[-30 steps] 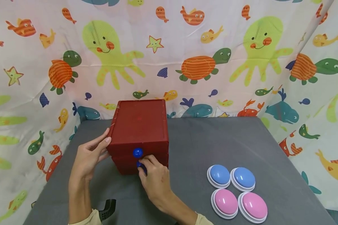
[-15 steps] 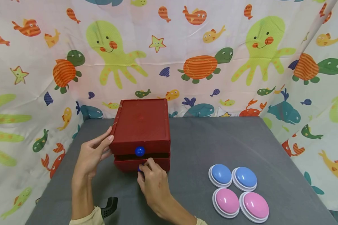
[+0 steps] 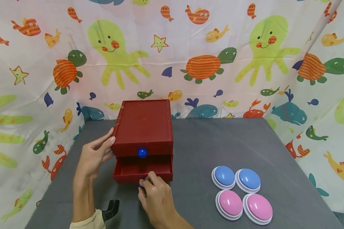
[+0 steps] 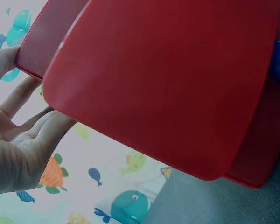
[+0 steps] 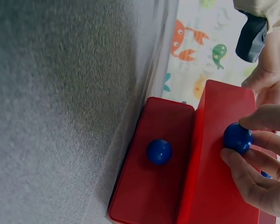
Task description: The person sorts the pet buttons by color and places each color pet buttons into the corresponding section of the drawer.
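Note:
A red box with drawers [image 3: 144, 122] stands at the middle left of the grey table. My left hand [image 3: 93, 156] rests against its left side near the front corner, fingers extended. My right hand [image 3: 160, 200] pinches the blue drawer knob [image 5: 237, 138] between thumb and fingers. The pulled-out drawer [image 3: 126, 170] shows a bare red floor. Above it, the top drawer's blue knob [image 3: 142, 152] stays with its closed front. In the right wrist view, a lower closed drawer front [image 5: 165, 186] with another blue knob [image 5: 159, 151] lies nearer the table.
At right on the table [image 3: 200, 143] sit two blue push buttons [image 3: 225, 175] and two pink push buttons [image 3: 230, 202], all on white bases. A white cloth [image 3: 166, 28] printed with sea animals hangs behind and along the sides.
My right hand has drawn the drawer out toward me by its knob, from closed to partly open, its inside now visible. My left hand keeps its place against the box.

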Demonstrator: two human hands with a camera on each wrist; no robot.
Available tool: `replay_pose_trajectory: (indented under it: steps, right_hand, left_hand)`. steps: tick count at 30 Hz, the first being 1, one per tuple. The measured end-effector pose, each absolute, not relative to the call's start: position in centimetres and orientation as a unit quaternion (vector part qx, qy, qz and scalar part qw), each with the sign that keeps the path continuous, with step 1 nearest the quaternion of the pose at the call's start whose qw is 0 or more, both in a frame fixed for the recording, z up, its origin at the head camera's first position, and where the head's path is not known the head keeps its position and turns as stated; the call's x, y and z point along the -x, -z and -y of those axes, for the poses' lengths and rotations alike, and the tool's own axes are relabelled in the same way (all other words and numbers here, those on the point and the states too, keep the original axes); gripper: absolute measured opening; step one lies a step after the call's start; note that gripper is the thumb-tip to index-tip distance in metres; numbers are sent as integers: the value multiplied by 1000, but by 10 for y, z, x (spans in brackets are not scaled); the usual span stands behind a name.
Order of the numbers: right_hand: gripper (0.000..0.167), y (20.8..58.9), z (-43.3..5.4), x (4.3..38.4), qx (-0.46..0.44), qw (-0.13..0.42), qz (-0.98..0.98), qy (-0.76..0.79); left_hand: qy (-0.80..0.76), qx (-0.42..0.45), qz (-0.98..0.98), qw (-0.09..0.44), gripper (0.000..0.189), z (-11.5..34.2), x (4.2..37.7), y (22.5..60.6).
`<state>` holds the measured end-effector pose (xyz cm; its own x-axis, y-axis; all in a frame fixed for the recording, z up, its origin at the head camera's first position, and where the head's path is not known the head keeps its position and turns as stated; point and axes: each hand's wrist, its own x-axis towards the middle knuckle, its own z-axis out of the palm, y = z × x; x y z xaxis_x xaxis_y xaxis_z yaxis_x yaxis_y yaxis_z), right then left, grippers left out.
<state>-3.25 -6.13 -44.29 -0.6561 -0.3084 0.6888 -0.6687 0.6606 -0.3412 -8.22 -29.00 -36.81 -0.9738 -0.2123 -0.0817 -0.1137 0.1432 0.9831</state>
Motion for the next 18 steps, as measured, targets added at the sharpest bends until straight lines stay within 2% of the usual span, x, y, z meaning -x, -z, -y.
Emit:
replay_pose_trajectory:
  steps: [18]
  right_hand:
    - [19, 440, 53, 15, -298, 268, 870, -288]
  left_hand:
    - [643, -106, 757, 38, 65, 290, 82, 369]
